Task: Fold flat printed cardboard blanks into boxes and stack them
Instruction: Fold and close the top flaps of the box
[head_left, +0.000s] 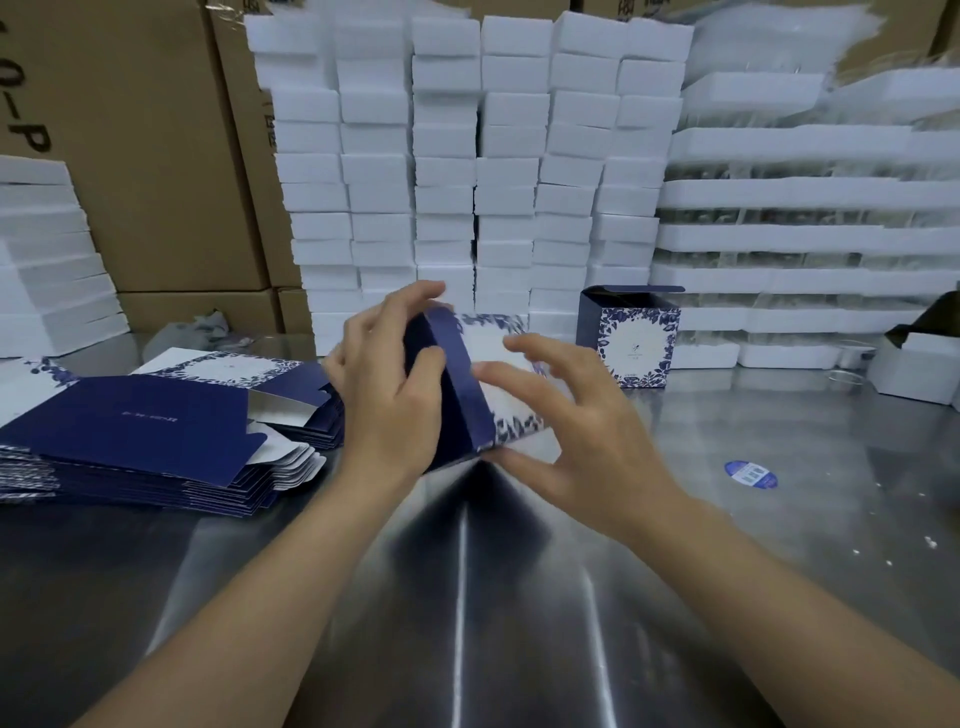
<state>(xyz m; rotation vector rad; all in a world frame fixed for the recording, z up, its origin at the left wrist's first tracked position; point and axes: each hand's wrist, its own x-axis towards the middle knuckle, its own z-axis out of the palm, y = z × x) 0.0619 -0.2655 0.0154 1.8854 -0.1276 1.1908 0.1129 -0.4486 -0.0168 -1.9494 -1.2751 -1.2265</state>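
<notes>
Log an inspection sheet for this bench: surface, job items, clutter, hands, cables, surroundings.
Surface: shiny metal table, with white specks at the right.
Job's things: half-folded box between the hands; pile of flat blanks at the left; finished box standing behind, top flap open.
Clutter: round blue sticker on the table; crumpled plastic bag behind the blanks; white box at the right edge.
Hands: left hand grips the half-folded box, thumb on its dark side; right hand has fingers spread by the printed face, contact unclear.
Cables: nothing seen.
Surroundings: stacked white foam blocks and brown cartons behind.
</notes>
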